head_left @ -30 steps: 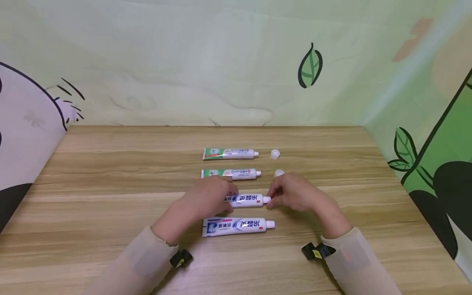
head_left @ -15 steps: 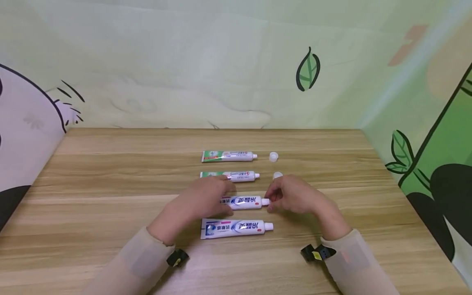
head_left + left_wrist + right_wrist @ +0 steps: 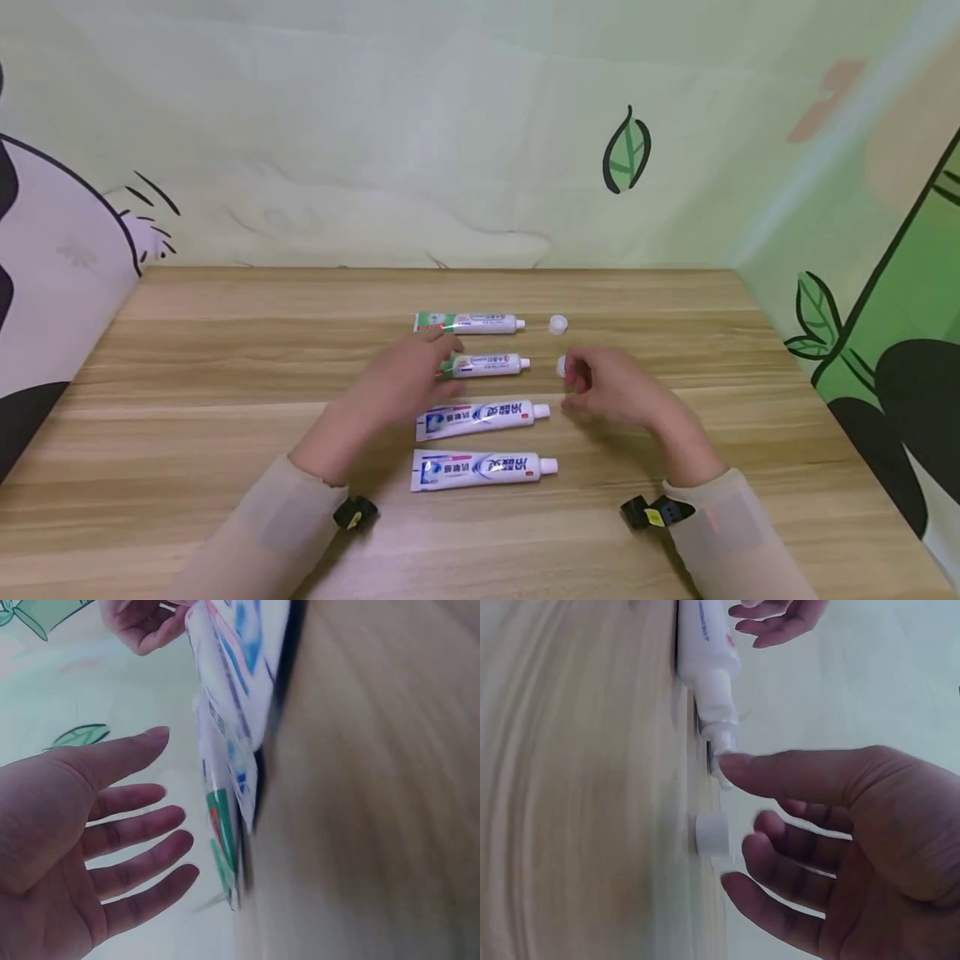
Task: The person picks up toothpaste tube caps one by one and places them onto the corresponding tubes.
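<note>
"How is each grip kept?"

"The left hand (image 3: 401,383) is spread, thumb apart, over the flat end of the second green-and-white tube (image 3: 489,365) from the table's (image 3: 225,375) far edge; nothing is held. The right hand (image 3: 618,387) is loosely curved beside a loose white cap (image 3: 712,834); whether that is touched cannot be told."

"What can be read?"

"冷酸灵 and 抗敏感 are printed on the two nearer capped tubes (image 3: 483,470). All four tubes are pointed, cap end or nozzle, toward the table's right edge."
</note>
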